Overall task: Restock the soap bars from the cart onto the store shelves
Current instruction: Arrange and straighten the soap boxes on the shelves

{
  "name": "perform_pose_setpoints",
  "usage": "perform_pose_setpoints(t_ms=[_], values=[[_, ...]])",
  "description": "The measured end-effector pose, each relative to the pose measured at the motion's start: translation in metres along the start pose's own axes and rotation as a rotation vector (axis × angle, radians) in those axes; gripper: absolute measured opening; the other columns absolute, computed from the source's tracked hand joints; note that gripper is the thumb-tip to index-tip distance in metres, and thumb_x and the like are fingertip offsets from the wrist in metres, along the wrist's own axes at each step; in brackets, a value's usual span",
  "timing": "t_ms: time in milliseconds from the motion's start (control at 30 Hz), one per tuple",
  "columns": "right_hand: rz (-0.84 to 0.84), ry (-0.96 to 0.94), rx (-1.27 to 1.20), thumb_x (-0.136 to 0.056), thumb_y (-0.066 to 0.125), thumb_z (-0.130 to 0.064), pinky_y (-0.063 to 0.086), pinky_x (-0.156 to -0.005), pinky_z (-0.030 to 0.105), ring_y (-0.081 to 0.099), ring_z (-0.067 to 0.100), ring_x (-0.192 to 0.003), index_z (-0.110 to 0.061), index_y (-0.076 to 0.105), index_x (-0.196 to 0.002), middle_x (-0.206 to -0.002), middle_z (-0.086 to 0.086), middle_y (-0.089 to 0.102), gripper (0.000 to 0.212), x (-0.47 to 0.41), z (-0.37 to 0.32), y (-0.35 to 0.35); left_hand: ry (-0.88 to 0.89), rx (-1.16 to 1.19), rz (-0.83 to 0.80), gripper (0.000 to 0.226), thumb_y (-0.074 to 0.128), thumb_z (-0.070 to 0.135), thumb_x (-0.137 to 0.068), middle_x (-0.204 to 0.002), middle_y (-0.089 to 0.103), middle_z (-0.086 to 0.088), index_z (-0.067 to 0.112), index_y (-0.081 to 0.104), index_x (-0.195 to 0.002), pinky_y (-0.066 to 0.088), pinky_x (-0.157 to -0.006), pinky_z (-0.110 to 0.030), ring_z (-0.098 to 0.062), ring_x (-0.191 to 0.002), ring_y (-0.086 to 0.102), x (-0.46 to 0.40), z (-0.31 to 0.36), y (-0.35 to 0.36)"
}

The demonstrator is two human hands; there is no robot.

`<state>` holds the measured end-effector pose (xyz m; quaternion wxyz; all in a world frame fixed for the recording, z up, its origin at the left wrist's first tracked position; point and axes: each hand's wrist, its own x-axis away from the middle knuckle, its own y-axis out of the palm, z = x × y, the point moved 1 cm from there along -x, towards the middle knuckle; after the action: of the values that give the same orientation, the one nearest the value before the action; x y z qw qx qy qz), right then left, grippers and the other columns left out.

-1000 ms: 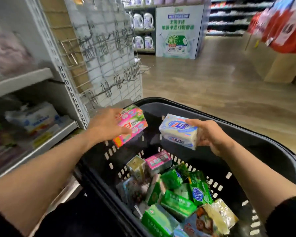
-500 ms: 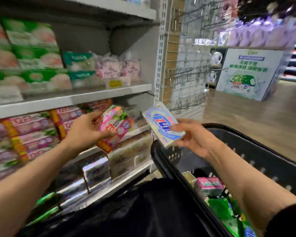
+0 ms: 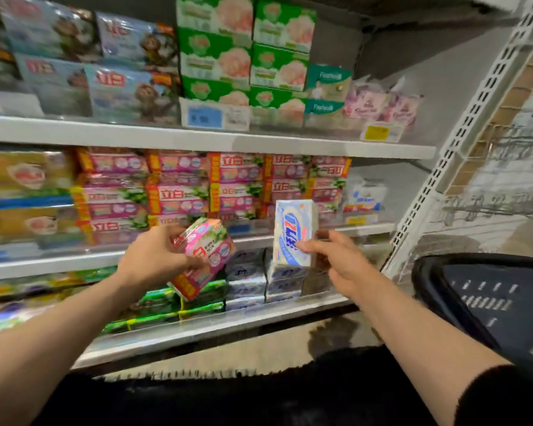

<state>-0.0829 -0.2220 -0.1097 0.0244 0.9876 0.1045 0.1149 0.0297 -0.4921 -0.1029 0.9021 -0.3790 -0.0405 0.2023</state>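
My left hand (image 3: 154, 259) grips a pink soap pack (image 3: 205, 256), tilted, in front of the middle shelf (image 3: 74, 261). My right hand (image 3: 336, 259) pinches a white-and-blue soap bar (image 3: 293, 232) upright by its lower right corner, held before the same shelf. Matching pink packs (image 3: 179, 195) are stacked on that shelf behind my hands. White-and-blue bars (image 3: 365, 196) sit at its right end. The black cart (image 3: 474, 290) stands at the right edge of view, its inside hidden.
The upper shelf (image 3: 197, 138) carries green boxes (image 3: 246, 50) and blue packs (image 3: 105, 69). Silver-blue bars (image 3: 250, 278) and green bars (image 3: 166, 305) fill the bottom shelf. A white perforated upright (image 3: 462, 142) and a wire peg rack (image 3: 499, 207) stand on the right.
The view has swung left from the cart to face the shelves. Both hands have carried their soap toward the middle shelf, and the white-and-blue bar has turned upright.
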Motion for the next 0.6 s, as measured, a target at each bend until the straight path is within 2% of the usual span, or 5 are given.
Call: perform_pose_setpoints(t_ms=[67,167,367,500,600], values=[[0.024,0.061,-0.032,-0.069,0.077,0.002,0.056,-0.071,0.030,0.068,0.017,-0.072,-0.001,0.057,-0.102,-0.086,0.008,0.071,0.039,-0.007,0.022,0.013,-0.018,-0.050,-0.019,0.047,0.086,0.032,-0.065,-0.084,0.069,0.000,0.024,0.069,-0.108,0.045,-0.064,-0.028,-0.015,-0.072,0.063,0.001,-0.009,-0.006],[0.035,0.153,-0.078,-0.062,0.080,-0.001,0.053,-0.089,0.047,0.068,0.026,-0.089,0.001,0.056,-0.117,-0.101,0.016,0.070,0.060,-0.017,0.055,0.027,-0.097,-0.119,-0.040,0.048,0.085,0.034,-0.066,-0.080,0.065,0.003,0.022,0.066,-0.109,0.050,-0.069,-0.029,-0.012,-0.069,0.061,0.004,-0.026,-0.013],[0.145,0.099,0.193,-0.059,0.080,0.007,0.057,-0.063,0.034,0.066,0.024,-0.075,-0.002,0.057,-0.096,-0.094,0.014,0.070,0.044,-0.032,0.102,0.032,-0.178,-0.259,-0.099,0.041,0.084,0.043,-0.066,-0.085,0.068,0.003,0.026,0.064,-0.099,0.051,-0.067,-0.030,-0.013,-0.071,0.063,0.015,-0.051,-0.011],[0.129,-0.022,0.423,-0.038,0.085,-0.010,0.058,-0.072,0.048,0.069,0.026,-0.082,-0.014,0.060,-0.083,-0.087,0.006,0.072,0.051,-0.049,0.127,0.046,-0.212,-0.363,-0.127,0.042,0.081,0.048,-0.066,-0.087,0.065,0.004,0.029,0.060,-0.097,0.051,-0.072,-0.032,-0.018,-0.079,0.061,0.019,-0.064,0.001],[0.168,-0.146,0.518,-0.045,0.088,-0.011,0.054,-0.079,0.042,0.064,0.024,-0.090,-0.014,0.055,-0.093,-0.099,0.006,0.066,0.059,-0.051,0.136,0.061,-0.244,-0.381,-0.141,0.048,0.081,0.049,-0.066,-0.090,0.066,0.002,0.026,0.062,-0.103,0.054,-0.074,-0.034,-0.019,-0.080,0.063,0.019,-0.073,0.013]])
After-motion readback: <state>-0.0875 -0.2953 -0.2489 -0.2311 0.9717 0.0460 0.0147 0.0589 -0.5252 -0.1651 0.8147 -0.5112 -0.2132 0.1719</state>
